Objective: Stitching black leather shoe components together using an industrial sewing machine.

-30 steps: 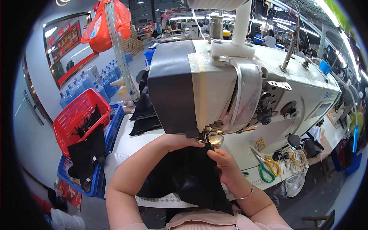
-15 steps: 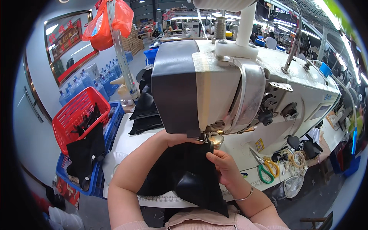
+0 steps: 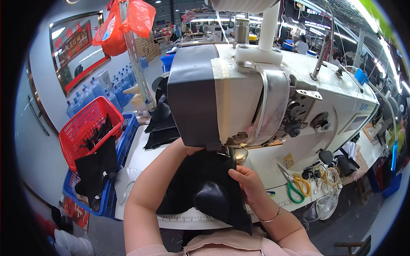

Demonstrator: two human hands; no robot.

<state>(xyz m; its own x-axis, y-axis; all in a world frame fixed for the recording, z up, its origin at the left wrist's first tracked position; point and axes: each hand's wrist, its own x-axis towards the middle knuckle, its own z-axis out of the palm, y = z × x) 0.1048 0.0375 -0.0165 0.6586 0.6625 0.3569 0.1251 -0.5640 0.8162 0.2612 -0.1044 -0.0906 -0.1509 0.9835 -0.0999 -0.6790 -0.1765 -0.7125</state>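
Note:
A piece of black leather-like material (image 3: 209, 198) lies on the white bed of a large sewing machine (image 3: 241, 94); its near corner hangs over the table's front edge. The machine's needle and presser foot area (image 3: 224, 151) sits over the far right part of the piece. My right hand (image 3: 251, 184) pinches the right edge of the material between thumb and fingers, just below the foot. My left hand (image 3: 191, 149) reaches behind the machine head at the far side of the piece; its fingers are hidden there.
More black pieces (image 3: 162, 123) are stacked left of the machine head. Beyond them stand a red basket (image 3: 70, 143) and a blue crate (image 3: 109, 200) with black material. At right on the table lie green-and-yellow-handled scissors (image 3: 294, 192), tape rolls and small parts. An orange-red bag (image 3: 113, 38) hangs from a post.
The black piece has shifted slightly away from me under the foot, its near corner drawn up. My left hand has slid further behind the machine head. My right hand keeps its pinch.

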